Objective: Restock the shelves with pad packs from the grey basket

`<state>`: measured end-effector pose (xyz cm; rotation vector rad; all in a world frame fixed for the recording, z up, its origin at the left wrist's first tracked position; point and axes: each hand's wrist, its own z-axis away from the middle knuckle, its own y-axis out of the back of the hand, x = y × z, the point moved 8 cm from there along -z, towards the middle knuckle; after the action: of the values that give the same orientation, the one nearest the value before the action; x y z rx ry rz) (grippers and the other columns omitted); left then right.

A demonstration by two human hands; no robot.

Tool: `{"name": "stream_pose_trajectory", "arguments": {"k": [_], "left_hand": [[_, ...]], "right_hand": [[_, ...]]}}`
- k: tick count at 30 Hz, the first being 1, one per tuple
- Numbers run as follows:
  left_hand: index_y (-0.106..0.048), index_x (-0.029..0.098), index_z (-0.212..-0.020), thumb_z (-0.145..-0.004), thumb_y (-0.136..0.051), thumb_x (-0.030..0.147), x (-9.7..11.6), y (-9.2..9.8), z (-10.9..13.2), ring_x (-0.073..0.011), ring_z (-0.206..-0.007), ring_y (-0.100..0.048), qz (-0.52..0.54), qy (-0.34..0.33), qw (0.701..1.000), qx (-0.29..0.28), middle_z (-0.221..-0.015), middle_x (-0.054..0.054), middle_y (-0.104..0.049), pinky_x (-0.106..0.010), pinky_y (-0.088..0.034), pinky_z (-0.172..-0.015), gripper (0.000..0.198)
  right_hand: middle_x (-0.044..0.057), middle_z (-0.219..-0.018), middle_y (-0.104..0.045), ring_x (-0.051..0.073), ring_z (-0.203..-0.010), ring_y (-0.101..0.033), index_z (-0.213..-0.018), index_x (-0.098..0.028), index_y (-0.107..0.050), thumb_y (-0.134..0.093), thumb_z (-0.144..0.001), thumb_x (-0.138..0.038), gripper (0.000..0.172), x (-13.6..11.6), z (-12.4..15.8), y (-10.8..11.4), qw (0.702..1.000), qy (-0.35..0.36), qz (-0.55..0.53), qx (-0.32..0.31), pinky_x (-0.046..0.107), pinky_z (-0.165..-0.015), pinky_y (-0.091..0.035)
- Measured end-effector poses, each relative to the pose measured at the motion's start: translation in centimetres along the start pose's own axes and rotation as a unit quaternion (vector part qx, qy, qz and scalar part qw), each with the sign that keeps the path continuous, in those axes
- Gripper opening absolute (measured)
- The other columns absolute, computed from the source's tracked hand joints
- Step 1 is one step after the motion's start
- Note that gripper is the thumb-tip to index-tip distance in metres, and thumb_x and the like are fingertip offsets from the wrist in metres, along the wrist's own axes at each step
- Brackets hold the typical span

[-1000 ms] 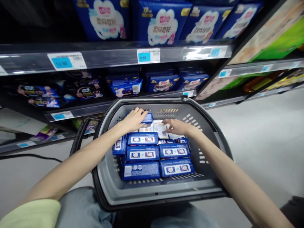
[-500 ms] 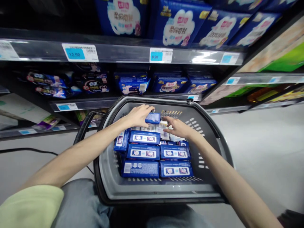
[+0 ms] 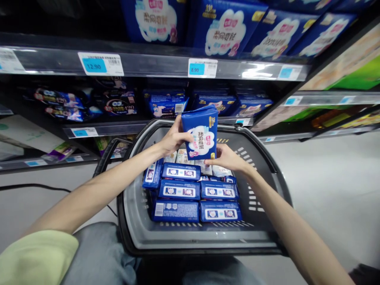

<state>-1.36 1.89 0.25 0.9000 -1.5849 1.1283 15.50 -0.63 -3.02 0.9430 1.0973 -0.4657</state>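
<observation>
A blue pack of sanitary pads (image 3: 201,134) is held up above the far part of a grey shopping basket (image 3: 208,237), its cloud-shaped label turned toward me. My left hand (image 3: 175,139) grips the pack's left side, thumb across the front. At its lower right corner my right hand (image 3: 225,157) is closed on the pack, with the thumb in front and the other fingers mostly hidden behind. Below, several blue packs (image 3: 179,190) lie in rows in the basket. Some white packs (image 3: 184,156) show behind them, partly covered by the held pack.
The lower shelf (image 3: 166,103) holds blue and dark packs just beyond the basket's far rim. Above it runs a shelf edge with price tags (image 3: 101,64) and larger blue packs (image 3: 224,31). The basket's black handle (image 3: 108,156) sticks out at the left. Pale floor (image 3: 329,170) lies at the right.
The pack has been lifted out of the far part of the basket and turned so its front shows. My right hand, earlier apart from it, now grips its lower corner.
</observation>
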Motion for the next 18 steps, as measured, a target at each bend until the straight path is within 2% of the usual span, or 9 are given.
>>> {"name": "stream_pose_trajectory", "arguments": {"k": [4,8,11,15,18], "left_hand": [[-0.049,0.024,-0.111,-0.053,-0.076,0.017,-0.5,0.4,0.0,-0.0215,-0.097,-0.066,0.053,0.064,0.995,0.048,-0.097,0.003,-0.064,-0.043,-0.054,-0.091,0.064],[-0.053,0.02,-0.105,-0.055,-0.085,0.019,-0.9,0.5,-0.3,-0.0227,-0.104,-0.065,0.053,0.101,0.992,0.06,-0.106,-0.003,-0.066,-0.043,-0.053,-0.095,0.059],[-0.057,0.018,-0.104,-0.064,-0.088,0.031,-0.9,0.4,-0.4,-0.0258,-0.11,-0.063,0.059,0.1,0.992,0.048,-0.115,-0.009,-0.066,-0.044,-0.053,-0.096,0.052],[-0.061,0.017,-0.103,-0.082,-0.071,0.056,-1.0,0.2,-0.4,-0.0284,-0.112,-0.061,0.095,0.115,0.988,0.027,-0.116,-0.013,-0.066,-0.047,-0.055,-0.093,0.046],[-0.063,0.017,-0.099,-0.086,-0.064,0.059,-1.2,0.4,-0.4,-0.0288,-0.111,-0.061,0.099,0.13,0.986,0.032,-0.111,-0.013,-0.066,-0.048,-0.055,-0.092,0.045]], "right_hand": [[0.004,-0.08,-0.074,0.024,-0.073,-0.071,-0.093,-0.018,-0.065,-0.082,-0.065,-0.061,0.054,0.1,0.3,1.2,0.999,-0.004,-0.024,0.039,0.037,-0.069,-0.059],[0.002,-0.064,-0.07,0.022,-0.061,-0.07,-0.094,-0.02,-0.06,-0.068,-0.075,-0.076,0.06,1.3,0.1,2.4,0.993,0.005,-0.096,0.063,0.033,-0.063,-0.057],[0.002,-0.063,-0.068,0.02,-0.056,-0.068,-0.088,-0.021,-0.059,-0.058,-0.08,-0.079,0.059,2.0,-0.3,3.0,0.978,0.012,-0.182,0.098,0.031,-0.059,-0.056],[-0.001,-0.056,-0.063,0.017,-0.045,-0.062,-0.078,-0.021,-0.06,-0.054,-0.077,-0.085,0.064,1.9,-0.7,3.4,0.956,0.017,-0.259,0.139,0.031,-0.052,-0.055],[-0.003,-0.052,-0.06,0.015,-0.037,-0.056,-0.076,-0.022,-0.059,-0.059,-0.077,-0.08,0.058,1.4,-0.6,3.5,0.945,0.018,-0.287,0.156,0.031,-0.049,-0.054]]}}
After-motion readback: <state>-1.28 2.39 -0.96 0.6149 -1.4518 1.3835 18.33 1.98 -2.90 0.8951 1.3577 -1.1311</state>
